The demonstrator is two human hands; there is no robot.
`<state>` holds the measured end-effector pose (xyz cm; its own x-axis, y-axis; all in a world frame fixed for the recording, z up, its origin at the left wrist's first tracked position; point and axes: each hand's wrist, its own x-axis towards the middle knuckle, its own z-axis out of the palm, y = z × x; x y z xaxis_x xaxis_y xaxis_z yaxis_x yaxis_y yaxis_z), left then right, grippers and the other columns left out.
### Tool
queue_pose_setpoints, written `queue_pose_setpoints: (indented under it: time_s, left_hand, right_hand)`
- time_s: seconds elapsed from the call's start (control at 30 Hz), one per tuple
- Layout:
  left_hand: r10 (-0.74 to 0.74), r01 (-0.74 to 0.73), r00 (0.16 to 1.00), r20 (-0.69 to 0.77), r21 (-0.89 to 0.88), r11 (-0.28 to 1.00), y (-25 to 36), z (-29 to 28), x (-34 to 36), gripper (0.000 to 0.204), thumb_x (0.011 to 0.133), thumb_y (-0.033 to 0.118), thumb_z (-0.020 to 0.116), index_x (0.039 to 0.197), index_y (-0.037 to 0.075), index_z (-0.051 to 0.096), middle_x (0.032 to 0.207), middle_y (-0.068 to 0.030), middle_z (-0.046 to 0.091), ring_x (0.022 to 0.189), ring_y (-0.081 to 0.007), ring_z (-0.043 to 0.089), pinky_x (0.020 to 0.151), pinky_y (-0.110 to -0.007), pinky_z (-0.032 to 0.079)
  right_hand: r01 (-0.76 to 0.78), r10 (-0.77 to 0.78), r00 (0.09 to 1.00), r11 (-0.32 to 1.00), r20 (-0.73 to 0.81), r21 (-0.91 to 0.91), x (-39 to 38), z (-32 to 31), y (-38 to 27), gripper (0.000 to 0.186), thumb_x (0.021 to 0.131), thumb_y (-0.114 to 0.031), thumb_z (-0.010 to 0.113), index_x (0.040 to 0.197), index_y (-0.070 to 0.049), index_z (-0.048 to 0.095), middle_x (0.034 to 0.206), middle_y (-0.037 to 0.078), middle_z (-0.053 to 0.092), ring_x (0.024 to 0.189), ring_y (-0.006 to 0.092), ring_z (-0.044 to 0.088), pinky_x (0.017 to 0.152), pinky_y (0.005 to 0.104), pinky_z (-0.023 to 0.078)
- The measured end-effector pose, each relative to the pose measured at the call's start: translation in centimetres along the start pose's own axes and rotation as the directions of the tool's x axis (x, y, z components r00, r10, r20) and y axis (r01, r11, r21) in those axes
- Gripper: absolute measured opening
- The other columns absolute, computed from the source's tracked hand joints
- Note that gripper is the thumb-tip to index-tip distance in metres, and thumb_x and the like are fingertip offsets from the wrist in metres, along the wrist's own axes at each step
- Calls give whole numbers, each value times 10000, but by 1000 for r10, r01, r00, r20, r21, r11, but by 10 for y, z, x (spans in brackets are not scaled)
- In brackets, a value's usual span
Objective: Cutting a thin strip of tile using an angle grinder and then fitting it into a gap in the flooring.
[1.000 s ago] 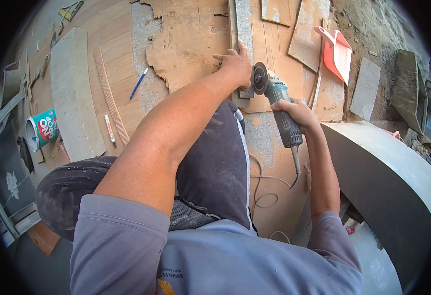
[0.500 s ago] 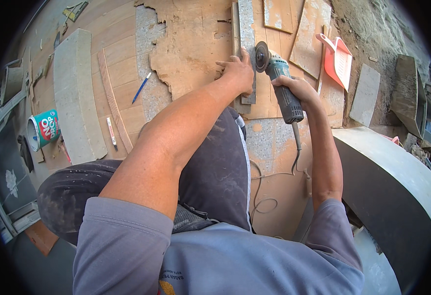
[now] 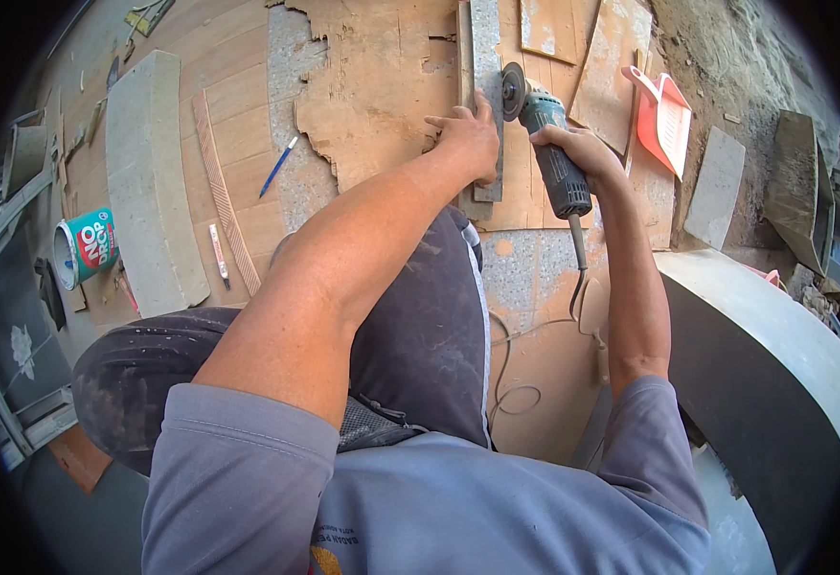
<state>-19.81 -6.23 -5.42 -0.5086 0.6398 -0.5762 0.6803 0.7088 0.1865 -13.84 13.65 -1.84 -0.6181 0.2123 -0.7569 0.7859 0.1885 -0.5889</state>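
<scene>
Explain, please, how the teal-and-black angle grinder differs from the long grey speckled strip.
The teal-and-black angle grinder is bulky and rounded, while the long grey speckled strip is flat and narrow. The grinder is gripped by the right hand; the strip lies under the left hand. The grinder has a cord; the strip shows none. Both are partly covered by hands.

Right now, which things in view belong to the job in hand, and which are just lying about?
In use:
angle grinder, in the right hand
narrow grey strip, under the left hand

Apparently just lying about:
pink dustpan
blue pen
white marker
teal tub
</scene>
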Motion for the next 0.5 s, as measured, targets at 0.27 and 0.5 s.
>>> queue_pose_setpoints:
  time_s: [0.27, 0.5]
  left_hand:
    - [-2, 2, 1000, 28, 7, 1000, -2, 0, 2, 1191, 717, 431, 934, 1601, -124, 359, 1749, -316, 120, 1428, -516, 462, 1001, -825, 483]
    - [-14, 14, 1000, -17, -6, 1000, -2, 4, 3, 1206, 698, 437, 949, 1598, -113, 364, 1751, -303, 135, 1442, -506, 465, 998, -827, 484]
  right_hand:
    - [-79, 79, 997, 996, -5, -45, -50, 11, 15, 482, 834, -381, 818, 1011, 56, 718, 835, 112, 696, 608, 170, 670, 532, 314, 542]
    - [-138, 139, 990, 988, 11, -62, -74, 17, 51, 469, 830, -352, 815, 1006, 70, 710, 823, 105, 684, 598, 167, 660, 532, 314, 539]
